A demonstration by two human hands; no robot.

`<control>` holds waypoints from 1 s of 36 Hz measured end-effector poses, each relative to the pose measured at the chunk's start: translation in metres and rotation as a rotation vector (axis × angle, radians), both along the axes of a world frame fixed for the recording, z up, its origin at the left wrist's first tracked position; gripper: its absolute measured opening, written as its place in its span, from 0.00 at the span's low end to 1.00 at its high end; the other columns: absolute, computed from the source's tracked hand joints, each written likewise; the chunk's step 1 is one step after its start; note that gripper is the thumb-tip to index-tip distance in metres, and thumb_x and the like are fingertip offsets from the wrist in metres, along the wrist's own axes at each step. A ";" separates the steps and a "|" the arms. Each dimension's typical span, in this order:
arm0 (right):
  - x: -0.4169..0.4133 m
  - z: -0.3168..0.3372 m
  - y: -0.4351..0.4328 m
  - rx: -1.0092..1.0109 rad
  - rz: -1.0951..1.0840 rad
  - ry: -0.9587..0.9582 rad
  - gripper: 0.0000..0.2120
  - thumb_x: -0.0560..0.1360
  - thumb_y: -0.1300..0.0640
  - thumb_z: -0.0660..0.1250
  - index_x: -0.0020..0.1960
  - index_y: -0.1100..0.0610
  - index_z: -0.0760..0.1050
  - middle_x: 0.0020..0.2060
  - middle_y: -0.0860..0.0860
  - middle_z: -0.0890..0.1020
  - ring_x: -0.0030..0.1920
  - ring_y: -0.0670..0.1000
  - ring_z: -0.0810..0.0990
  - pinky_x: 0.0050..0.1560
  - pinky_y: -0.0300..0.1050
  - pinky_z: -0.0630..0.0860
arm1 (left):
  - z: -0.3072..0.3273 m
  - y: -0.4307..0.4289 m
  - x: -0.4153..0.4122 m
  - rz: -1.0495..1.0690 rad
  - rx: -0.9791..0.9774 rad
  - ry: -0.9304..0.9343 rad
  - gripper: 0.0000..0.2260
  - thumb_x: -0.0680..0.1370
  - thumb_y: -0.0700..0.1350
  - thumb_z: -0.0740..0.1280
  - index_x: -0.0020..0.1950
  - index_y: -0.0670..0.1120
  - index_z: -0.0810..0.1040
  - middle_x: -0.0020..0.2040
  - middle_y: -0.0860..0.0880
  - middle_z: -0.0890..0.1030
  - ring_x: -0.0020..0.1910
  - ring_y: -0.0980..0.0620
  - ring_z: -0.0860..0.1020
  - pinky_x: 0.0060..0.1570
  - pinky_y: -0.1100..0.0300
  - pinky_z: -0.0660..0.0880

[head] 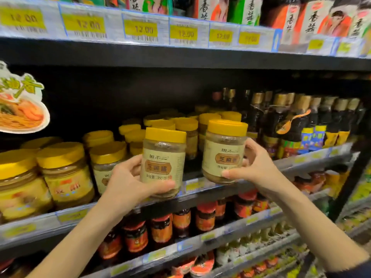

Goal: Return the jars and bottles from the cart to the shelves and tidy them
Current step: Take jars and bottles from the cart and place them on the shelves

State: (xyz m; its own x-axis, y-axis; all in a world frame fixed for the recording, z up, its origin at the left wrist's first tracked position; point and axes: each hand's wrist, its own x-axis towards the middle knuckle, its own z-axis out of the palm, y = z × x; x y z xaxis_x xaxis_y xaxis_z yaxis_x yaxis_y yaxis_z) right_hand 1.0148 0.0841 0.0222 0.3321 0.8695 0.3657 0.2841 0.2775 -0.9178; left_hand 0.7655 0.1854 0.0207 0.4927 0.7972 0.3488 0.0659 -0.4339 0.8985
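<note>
Two jars, two hands

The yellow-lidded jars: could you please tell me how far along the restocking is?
Done: matching jars stand on the middle shelf. In hand: the left hand grips one jar, the right hand a second jar, in front of the shelf edge. Left: setting both down; the cart is unseen, so the remainder is unknown.

The left sesame paste jar and the right sesame paste jar each have a yellow lid and a cream label with a tan plaque. The sauce bottles are dark with gold caps. The price tags are yellow. The chili jars have red-orange labels.
</note>
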 end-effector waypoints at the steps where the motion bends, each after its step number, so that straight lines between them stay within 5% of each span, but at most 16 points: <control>1: 0.005 0.002 0.008 -0.004 0.023 -0.014 0.37 0.53 0.63 0.79 0.59 0.56 0.71 0.55 0.54 0.81 0.49 0.49 0.84 0.44 0.40 0.79 | 0.001 -0.001 0.002 0.029 0.006 -0.008 0.30 0.50 0.52 0.77 0.52 0.54 0.78 0.45 0.61 0.84 0.46 0.63 0.82 0.44 0.67 0.78; 10: 0.027 -0.001 0.075 -0.089 0.226 -0.120 0.43 0.52 0.63 0.79 0.64 0.57 0.65 0.55 0.51 0.79 0.47 0.43 0.83 0.43 0.36 0.80 | -0.007 -0.027 -0.003 0.271 0.013 -0.100 0.29 0.52 0.49 0.78 0.52 0.49 0.80 0.46 0.58 0.85 0.45 0.60 0.83 0.40 0.72 0.77; 15: 0.025 -0.008 0.102 -0.142 0.289 -0.249 0.46 0.47 0.55 0.83 0.61 0.53 0.65 0.56 0.52 0.79 0.54 0.47 0.80 0.55 0.46 0.78 | -0.009 -0.044 -0.009 0.360 0.008 -0.102 0.28 0.50 0.49 0.81 0.48 0.52 0.79 0.43 0.60 0.85 0.44 0.61 0.83 0.38 0.73 0.76; 20: 0.020 -0.008 0.115 -0.201 0.375 -0.395 0.27 0.59 0.63 0.79 0.50 0.47 0.70 0.45 0.39 0.78 0.39 0.28 0.77 0.39 0.23 0.73 | -0.008 -0.060 -0.015 0.411 -0.009 -0.082 0.29 0.52 0.49 0.82 0.51 0.50 0.80 0.45 0.57 0.85 0.45 0.59 0.83 0.39 0.71 0.77; 22: 0.019 -0.008 0.119 -0.252 0.404 -0.442 0.25 0.60 0.60 0.79 0.52 0.48 0.71 0.44 0.38 0.78 0.39 0.30 0.78 0.36 0.22 0.72 | -0.008 -0.065 -0.015 0.441 -0.009 -0.062 0.26 0.54 0.46 0.80 0.51 0.50 0.79 0.45 0.59 0.85 0.44 0.61 0.82 0.39 0.73 0.76; 25: 0.018 -0.010 0.124 -0.239 0.396 -0.460 0.38 0.60 0.57 0.80 0.65 0.53 0.64 0.52 0.44 0.78 0.45 0.35 0.76 0.37 0.26 0.73 | -0.006 -0.069 -0.013 0.469 -0.016 -0.047 0.25 0.54 0.46 0.77 0.50 0.51 0.79 0.44 0.61 0.84 0.44 0.63 0.82 0.38 0.75 0.74; 32: 0.007 -0.009 0.125 -0.253 0.432 -0.452 0.39 0.63 0.60 0.78 0.68 0.53 0.60 0.55 0.45 0.72 0.45 0.33 0.70 0.35 0.20 0.70 | -0.008 -0.069 -0.012 0.482 -0.041 -0.052 0.27 0.54 0.47 0.77 0.53 0.49 0.79 0.47 0.57 0.85 0.46 0.60 0.82 0.41 0.72 0.76; 36: 0.002 -0.005 0.124 -0.282 0.434 -0.481 0.37 0.64 0.58 0.77 0.65 0.48 0.59 0.54 0.43 0.70 0.47 0.39 0.71 0.47 0.30 0.68 | -0.009 -0.069 -0.012 0.479 -0.052 -0.046 0.27 0.54 0.46 0.77 0.52 0.49 0.79 0.46 0.58 0.85 0.46 0.61 0.82 0.39 0.73 0.76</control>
State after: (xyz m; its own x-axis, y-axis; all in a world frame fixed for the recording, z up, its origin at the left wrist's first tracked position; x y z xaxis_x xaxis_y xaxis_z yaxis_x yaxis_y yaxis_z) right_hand 1.0172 0.2076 0.0175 -0.2078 0.9700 0.1262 0.5941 0.2276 -0.7715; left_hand 0.7533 0.1164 0.0117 0.0510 0.9477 0.3151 0.2075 -0.3186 0.9249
